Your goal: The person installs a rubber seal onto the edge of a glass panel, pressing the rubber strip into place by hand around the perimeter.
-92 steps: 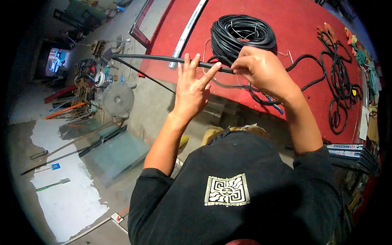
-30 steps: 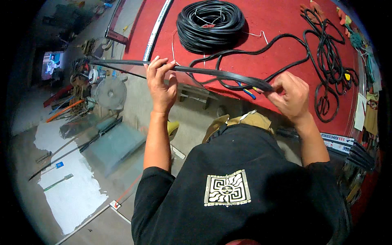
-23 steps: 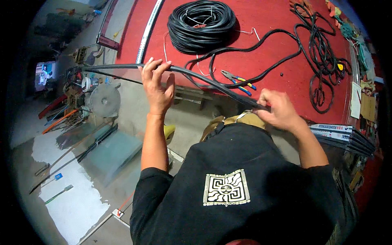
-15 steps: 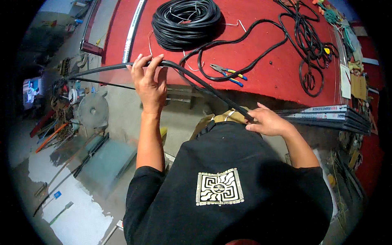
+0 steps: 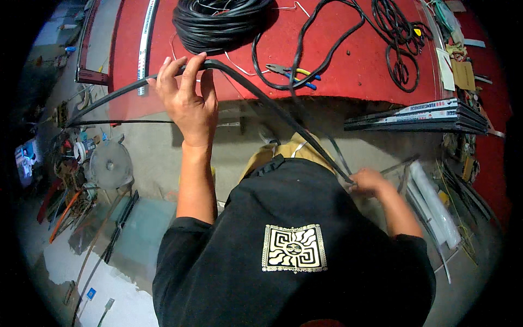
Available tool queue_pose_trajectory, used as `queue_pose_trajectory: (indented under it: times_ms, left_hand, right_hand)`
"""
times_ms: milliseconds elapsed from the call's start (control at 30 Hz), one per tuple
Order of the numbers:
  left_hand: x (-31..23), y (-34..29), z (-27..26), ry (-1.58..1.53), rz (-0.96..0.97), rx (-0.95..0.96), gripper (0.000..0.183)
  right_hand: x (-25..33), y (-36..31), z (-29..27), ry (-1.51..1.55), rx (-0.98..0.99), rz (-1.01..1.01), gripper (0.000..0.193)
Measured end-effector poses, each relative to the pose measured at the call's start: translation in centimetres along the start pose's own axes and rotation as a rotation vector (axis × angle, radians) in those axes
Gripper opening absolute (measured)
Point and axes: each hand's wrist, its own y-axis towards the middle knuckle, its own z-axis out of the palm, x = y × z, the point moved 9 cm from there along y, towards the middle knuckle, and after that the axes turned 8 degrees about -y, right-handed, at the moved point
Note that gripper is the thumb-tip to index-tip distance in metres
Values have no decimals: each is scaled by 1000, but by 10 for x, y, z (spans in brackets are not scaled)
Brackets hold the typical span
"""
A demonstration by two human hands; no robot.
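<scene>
A long black rubber strip (image 5: 272, 106) arches across in front of me, from the far left over to my right side. My left hand (image 5: 189, 106) is raised near the table's front edge, its fingers bent over the strip at the top of the arch. Lower down, beside my right hip, my right hand (image 5: 369, 182) is closed round the strip, slightly blurred. On the red table (image 5: 332, 71) lies a thick coil of black strip (image 5: 223, 24). Pliers with blue and yellow handles (image 5: 297, 73) rest close to a loose loop of strip.
A stack of black profiles with white labels (image 5: 417, 117) juts out at the table's right front. A tangled black strip (image 5: 400, 54) lies at the table's right. Glass sheets (image 5: 144, 231) and a round grey disc (image 5: 110, 164) are on the left, and wrapped white lengths (image 5: 433, 204) at lower right.
My right hand has moved down and to the right, drawing the strip lower past my hip. My left hand stays on the strip, slightly further left in view. The whole view has shifted.
</scene>
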Motion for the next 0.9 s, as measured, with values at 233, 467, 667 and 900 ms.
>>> queue_pose_trajectory:
  times_ms: [233,467,667,900]
  left_hand:
    - [1,-2,-1,16,1,-4,40]
    - [-1,1,-2,-26,-5,2,43]
    - [1,1,-3,17,-19,37,42]
    - [3,-3,-6,26,-23,20,41]
  right_hand:
    - [-48,6,107,225,232,167,39]
    - [-38,36,155,-85,468,263,65]
    - [-68,36,256,-97,23,261,45]
    - [-74,15,308,231,-17,334,43]
